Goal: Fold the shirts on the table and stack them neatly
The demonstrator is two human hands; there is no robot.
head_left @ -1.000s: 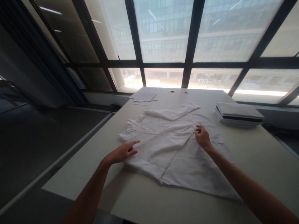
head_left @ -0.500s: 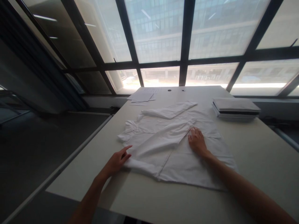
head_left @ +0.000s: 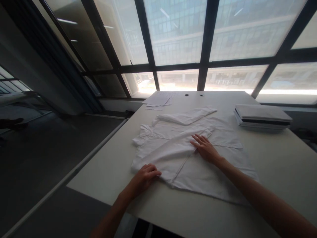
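A white shirt (head_left: 218, 168) lies spread on the white table, its collar end to the left and its hem to the right. One sleeve is folded across the body, and the other lies over the far side. My left hand (head_left: 148, 175) is at the near left edge of the shirt, fingers curled together on the fabric; whether cloth is pinched under them is hard to see. My right hand (head_left: 204, 148) rests on the folded sleeve near its cuff, fingers spread and palm down.
A stack of folded cloth (head_left: 262, 116) sits on the table (head_left: 279, 165) at the back right. Loose papers (head_left: 158, 101) lie at the far left. Two small dark items are near the far edge, before large windows.
My left hand has moved right along the shirt's near edge, and its fingers have closed. My right hand has slid left from the cuff onto the sleeve, fingers spreading. The view has turned slightly left.
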